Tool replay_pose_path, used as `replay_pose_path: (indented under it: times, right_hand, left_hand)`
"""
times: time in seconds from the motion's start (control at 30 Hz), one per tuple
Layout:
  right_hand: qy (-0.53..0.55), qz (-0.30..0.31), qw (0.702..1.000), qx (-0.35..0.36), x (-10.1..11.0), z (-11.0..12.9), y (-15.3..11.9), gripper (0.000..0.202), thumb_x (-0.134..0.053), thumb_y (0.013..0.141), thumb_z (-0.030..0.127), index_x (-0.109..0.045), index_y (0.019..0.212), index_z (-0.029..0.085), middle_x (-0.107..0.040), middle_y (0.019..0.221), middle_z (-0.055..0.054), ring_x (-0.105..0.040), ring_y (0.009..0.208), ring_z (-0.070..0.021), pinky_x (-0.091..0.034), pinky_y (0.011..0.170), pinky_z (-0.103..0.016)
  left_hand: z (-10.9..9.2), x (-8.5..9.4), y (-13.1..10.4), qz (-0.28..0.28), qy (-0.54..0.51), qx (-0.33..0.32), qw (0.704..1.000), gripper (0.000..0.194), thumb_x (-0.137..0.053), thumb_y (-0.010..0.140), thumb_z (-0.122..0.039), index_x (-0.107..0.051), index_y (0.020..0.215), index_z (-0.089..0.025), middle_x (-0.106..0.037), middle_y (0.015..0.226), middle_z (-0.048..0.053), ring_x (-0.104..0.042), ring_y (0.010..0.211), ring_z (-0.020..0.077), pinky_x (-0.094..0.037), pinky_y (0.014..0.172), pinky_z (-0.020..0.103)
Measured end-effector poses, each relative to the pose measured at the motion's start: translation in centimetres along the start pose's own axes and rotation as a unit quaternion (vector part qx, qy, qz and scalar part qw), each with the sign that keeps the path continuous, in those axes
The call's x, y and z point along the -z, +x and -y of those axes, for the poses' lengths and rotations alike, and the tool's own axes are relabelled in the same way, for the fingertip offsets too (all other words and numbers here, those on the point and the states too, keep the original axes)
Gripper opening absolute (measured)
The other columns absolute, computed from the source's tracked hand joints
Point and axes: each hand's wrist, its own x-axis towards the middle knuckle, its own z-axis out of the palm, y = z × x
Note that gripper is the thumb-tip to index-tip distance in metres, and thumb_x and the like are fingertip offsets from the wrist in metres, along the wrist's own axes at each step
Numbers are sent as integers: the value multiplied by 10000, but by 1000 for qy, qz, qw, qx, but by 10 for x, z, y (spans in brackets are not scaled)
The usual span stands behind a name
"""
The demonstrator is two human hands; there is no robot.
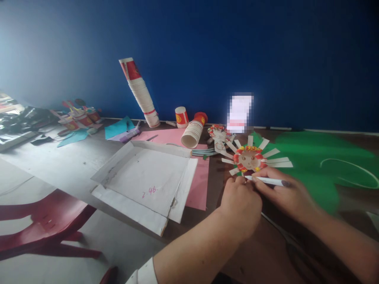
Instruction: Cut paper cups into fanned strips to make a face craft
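A paper cup figure (248,158) is in front of me, with a drawn face, red and yellow curls round it and white strips spreading outward. At its lower edge my left hand (241,205) is closed on it, the fingertips mostly hidden. My right hand (281,193) grips a white marker pen (271,181) with a dark end; its tip points at the figure's lower edge, close to my left fingers. Just behind stands a smaller paper figure (219,138), also with a drawn body and red curls.
Left of my hands lies a white cardboard tray (136,165) over pink paper (200,193). Paper cups (192,134) and a tall leaning cup stack (142,94) are by the blue wall. Green paper (310,154) spreads at right. A red chair (50,221) stands lower left.
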Motion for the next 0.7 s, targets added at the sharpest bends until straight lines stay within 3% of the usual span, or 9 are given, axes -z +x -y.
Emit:
replay_pose_path:
  times: [0.43, 0.7]
  right_hand:
    - [-6, 14, 1000, -16, 4, 7, -2, 215, -571, 834, 456, -667, 805, 265, -762, 806, -7, -690, 723, -214, -487, 665, -311]
    - [-17, -23, 999, 39, 0, 3, -2, 191, -569, 848, 427, -662, 767, 282, -744, 712, 2, -672, 611, -205, -500, 578, -308]
  left_hand:
    - [1, 7, 0, 30, 4, -1, 1000, 262, -540, 933, -209, -727, 1078, -97, -694, 1128, 162, -561, 1105, 285, -436, 920, 410]
    - [0, 6, 0, 31, 1, -4, 1000, 251, -567, 919, -221, -724, 1071, -98, -693, 1126, 148, -556, 1102, 285, -444, 907, 414]
